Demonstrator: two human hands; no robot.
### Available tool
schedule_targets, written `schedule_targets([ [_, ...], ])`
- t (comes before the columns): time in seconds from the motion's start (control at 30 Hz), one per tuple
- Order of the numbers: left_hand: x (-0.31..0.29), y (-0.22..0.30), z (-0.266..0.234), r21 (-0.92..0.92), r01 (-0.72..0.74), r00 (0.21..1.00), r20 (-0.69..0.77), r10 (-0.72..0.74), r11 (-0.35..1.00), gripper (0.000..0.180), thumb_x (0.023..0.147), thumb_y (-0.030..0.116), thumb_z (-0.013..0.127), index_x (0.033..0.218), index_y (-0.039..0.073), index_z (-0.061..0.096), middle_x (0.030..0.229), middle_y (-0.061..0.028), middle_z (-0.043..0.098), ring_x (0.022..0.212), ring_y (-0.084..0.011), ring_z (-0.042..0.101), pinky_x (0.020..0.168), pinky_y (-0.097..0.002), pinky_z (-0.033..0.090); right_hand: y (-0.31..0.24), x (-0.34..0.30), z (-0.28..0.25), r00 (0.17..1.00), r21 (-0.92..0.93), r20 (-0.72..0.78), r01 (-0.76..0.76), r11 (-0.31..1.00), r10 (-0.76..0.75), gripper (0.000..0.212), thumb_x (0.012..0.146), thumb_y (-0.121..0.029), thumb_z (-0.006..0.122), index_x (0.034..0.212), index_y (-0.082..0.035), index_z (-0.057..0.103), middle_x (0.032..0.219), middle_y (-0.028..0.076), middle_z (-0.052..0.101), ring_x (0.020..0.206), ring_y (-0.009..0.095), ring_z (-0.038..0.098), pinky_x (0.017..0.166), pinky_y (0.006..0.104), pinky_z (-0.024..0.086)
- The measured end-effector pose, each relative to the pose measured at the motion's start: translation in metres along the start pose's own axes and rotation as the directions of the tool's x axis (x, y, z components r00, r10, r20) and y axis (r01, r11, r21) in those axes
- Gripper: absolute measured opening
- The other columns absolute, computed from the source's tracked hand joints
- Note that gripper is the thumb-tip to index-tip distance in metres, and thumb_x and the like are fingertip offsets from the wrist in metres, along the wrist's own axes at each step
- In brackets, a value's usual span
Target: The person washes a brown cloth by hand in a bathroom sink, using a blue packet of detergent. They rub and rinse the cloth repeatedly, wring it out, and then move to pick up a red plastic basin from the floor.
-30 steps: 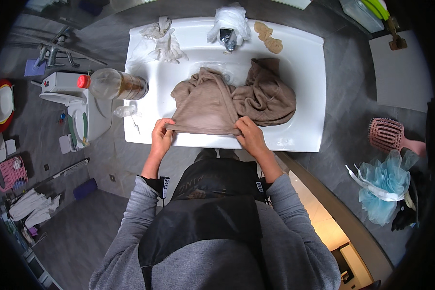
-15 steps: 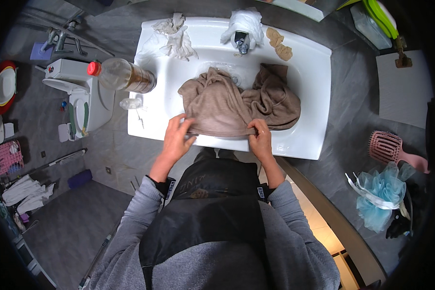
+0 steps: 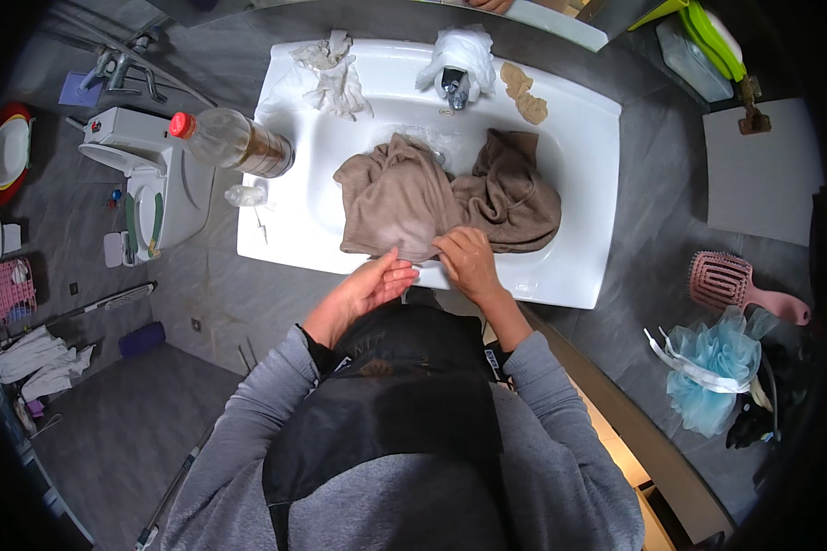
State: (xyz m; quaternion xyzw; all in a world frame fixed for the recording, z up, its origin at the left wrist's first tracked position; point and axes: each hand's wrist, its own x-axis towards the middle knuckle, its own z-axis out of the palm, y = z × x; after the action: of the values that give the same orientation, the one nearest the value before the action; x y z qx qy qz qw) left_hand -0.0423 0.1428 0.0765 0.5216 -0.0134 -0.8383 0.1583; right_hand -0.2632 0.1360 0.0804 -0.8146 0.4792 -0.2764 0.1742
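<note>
Right hand point(image 3: 469, 264) pinching the near edge of the brown cloth point(image 3: 400, 197), which lies bunched in the sink point(image 3: 289, 234)! Left hand point(image 3: 369, 285) up against that edge, fingers loosely curled; whether it grips, I can't tell. Danger here: a weak pinch could lose the edge, and a hard tug could drag the bunch over the front.

Cloth point(image 3: 390, 202) — in sink point(image 3: 583, 184) (bottle point(image 3: 225, 138) left)

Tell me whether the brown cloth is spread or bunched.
Mostly bunched: the brown cloth lies heaped and creased in the sink; only its near-left part looks flatter.
</note>
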Motion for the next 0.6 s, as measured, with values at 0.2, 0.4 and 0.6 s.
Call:
schedule_targets([
  [0.2, -0.002, 0.003, 0.002, -0.337, -0.193, 0.981, -0.073, 0.179, 0.922, 0.034, 0.090, 0.040, 0.063, 0.099, 0.008, 0.057, 0.093, -0.0080, 0.067, 0.079, -0.0209, 0.067, 0.070, -0.0330, 0.057, -0.049, 0.009, 0.001, 0.988, 0.139, 0.051, 0.136, 0.981, -0.144, 0.024, 0.070, -0.013, 0.068, 0.093, -0.006, 0.061, 0.081, 0.006, 0.051, 0.075, 0.025, 0.053, 0.064, 0.0356, 0.044],
  [0.4, -0.041, 0.021, -0.003, -0.379, -0.482, 0.876, -0.193, 0.442, 0.790, 0.046, 0.093, 0.010, 0.057, 0.134, 0.017, 0.038, 0.126, -0.0070, 0.054, 0.107, -0.0202, 0.059, 0.087, -0.0361, 0.054, -0.055, 0.032, 0.001, 0.969, 0.410, 0.080, 0.181, 0.894, -0.233, 0.016, 0.080, -0.017, 0.067, 0.091, -0.007, 0.065, 0.080, 0.009, 0.059, 0.075, 0.025, 0.059, 0.065, 0.0360, 0.048],
  [0.6, -0.093, 0.036, 0.019, -0.100, -0.656, 0.755, -0.113, 0.646, 0.748, 0.076, 0.092, 0.004, 0.056, 0.151, 0.016, 0.010, 0.136, -0.0119, 0.046, 0.115, -0.0219, 0.055, 0.095, -0.0372, 0.049, 0.017, 0.122, 0.016, 0.956, 0.259, 0.287, -0.144, 0.955, 0.067, 0.045, 0.082, -0.011, 0.055, 0.126, -0.007, 0.051, 0.128, 0.015, 0.054, 0.125, 0.030, 0.045, 0.101, 0.0467, 0.035],
])
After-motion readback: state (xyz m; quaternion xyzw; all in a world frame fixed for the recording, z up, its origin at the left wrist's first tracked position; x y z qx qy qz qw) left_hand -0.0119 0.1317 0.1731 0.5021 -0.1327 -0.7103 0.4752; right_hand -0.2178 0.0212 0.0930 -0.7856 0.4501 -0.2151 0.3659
